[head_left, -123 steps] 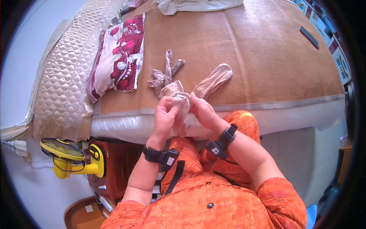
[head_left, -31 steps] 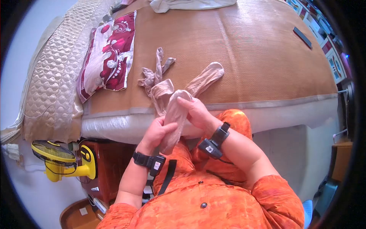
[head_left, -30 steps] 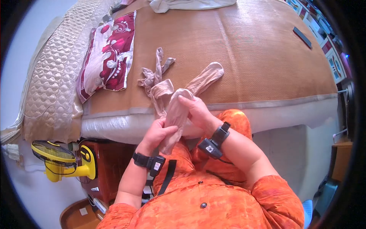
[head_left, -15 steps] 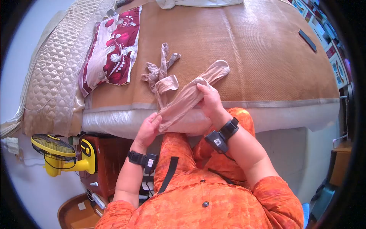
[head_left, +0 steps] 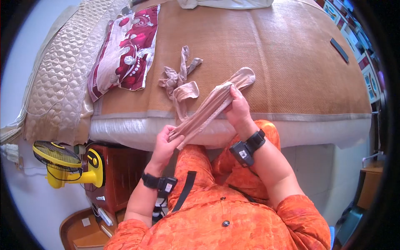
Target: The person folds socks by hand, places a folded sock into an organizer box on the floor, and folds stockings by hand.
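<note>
A long beige stocking [head_left: 207, 109] is stretched slantwise between my two hands at the bed's near edge. My left hand [head_left: 163, 146] pinches its lower end, thumb on top. Partway up, my right hand [head_left: 238, 109] grips its side between thumb and fingers. Beyond the right hand, the rounded toe end extends over the brown mat. Just past the stocking lies a crumpled heap of similar beige stockings [head_left: 180, 83], twisted and partly folded over.
The bed carries a brown woven mat [head_left: 291, 75], with a red and white patterned pillow [head_left: 127, 54] at left and a dark remote-like bar [head_left: 339, 50] at far right. A yellow fan [head_left: 95, 168] stands on a reddish-brown cabinet [head_left: 121, 175] at lower left.
The stocking is drawn into a narrower, tauter strip. My right hand has shifted slightly right, and my left hand a little down and left. The loose heap lies as before.
</note>
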